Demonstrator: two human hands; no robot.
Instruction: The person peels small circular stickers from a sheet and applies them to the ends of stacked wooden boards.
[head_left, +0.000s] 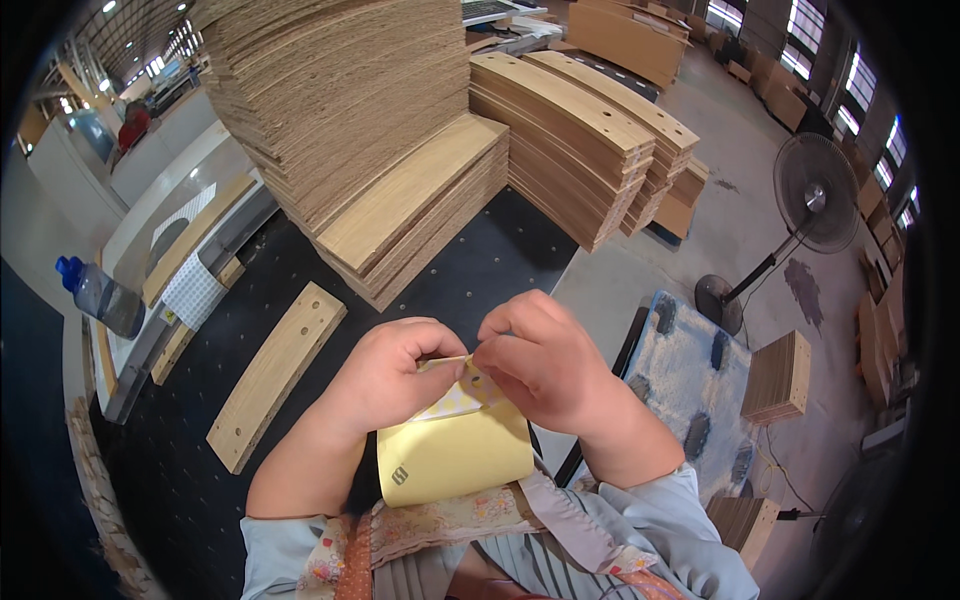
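Observation:
My left hand (405, 371) pinches the upper edge of a yellow sheet (454, 454) between thumb and fingers. The sheet bends down in front of my apron and bears a small dark mark near its lower left corner. A white piece patterned with yellow dots (448, 405) shows at its top, partly under my fingers; it looks like a sticker sheet. My right hand (544, 367) has its thumb and forefinger together at the same edge, close to my left fingertips. What the right fingertips pinch is partly hidden. Left of my hands, a curved wooden board (277, 375) with drilled holes lies on the black studded table (480, 262).
Tall stacks of boards (360, 97) and curved drilled boards (562, 135) stand ahead. At left are a machine with a white dotted sheet (193, 291) and a blue-capped water bottle (101, 296). Right are a worn blue pallet (686, 375), board stacks (776, 377) and a pedestal fan (814, 195).

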